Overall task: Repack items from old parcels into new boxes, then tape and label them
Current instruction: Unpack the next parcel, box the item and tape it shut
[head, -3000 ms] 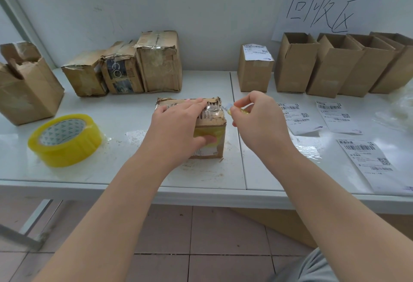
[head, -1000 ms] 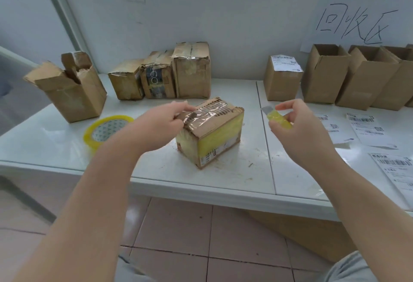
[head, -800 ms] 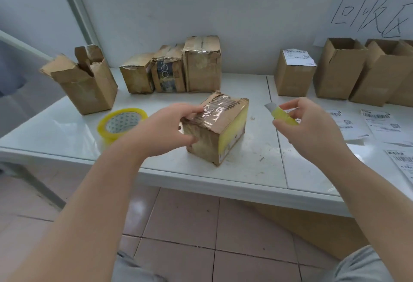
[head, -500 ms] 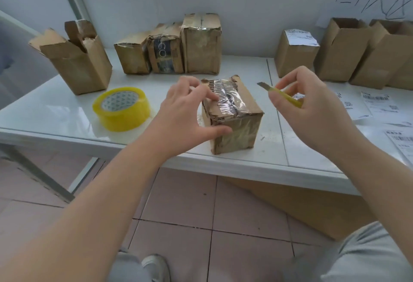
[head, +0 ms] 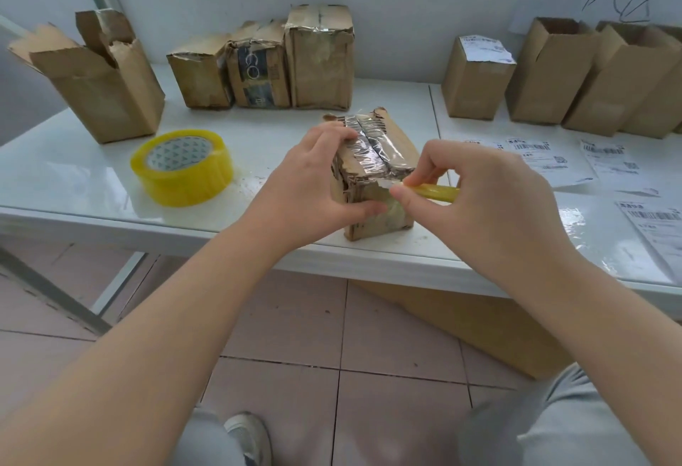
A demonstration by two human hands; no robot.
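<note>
I am opening the old parcel (head: 372, 173): my left hand (head: 310, 185) grips it, my right hand (head: 483, 199) pinches the knife (head: 431, 190) at its near edge. Next I must cut the tape carefully.

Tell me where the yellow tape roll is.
In the head view, the yellow tape roll lies flat on the white table, left of the left hand and the worn parcel it grips, in front of the torn open box.
</note>
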